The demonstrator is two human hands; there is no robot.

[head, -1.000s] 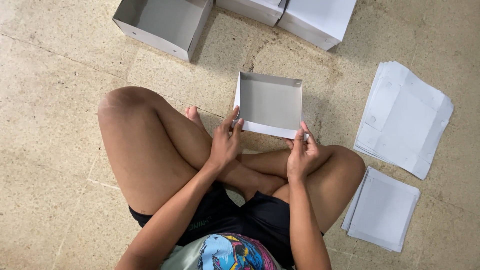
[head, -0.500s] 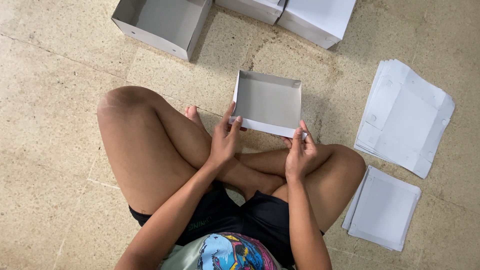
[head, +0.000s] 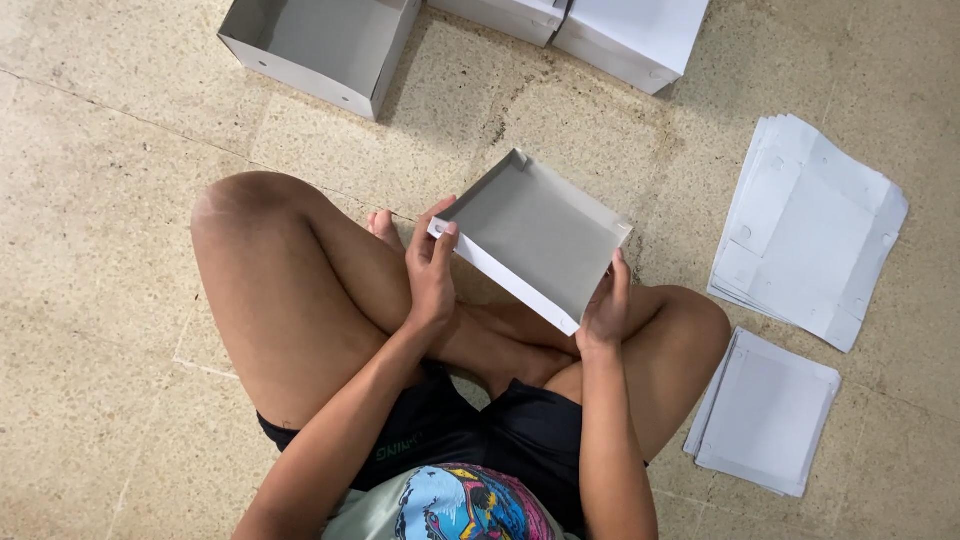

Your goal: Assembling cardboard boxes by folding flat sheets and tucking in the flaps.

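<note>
I sit cross-legged on a stone floor and hold a shallow white cardboard box with a grey inside above my legs. The box is turned at an angle, its open side up. My left hand grips its near left corner, thumb on the rim. My right hand grips its near right corner from below.
A larger open white box stands on the floor at the top left, and closed white boxes lie at the top centre. Two stacks of flat white cardboard sheets lie on my right, one far and one near.
The box has rotated clockwise in my hands and now sits diagonally. My left hand moved to its near left corner and my right hand shifted along its edge.
</note>
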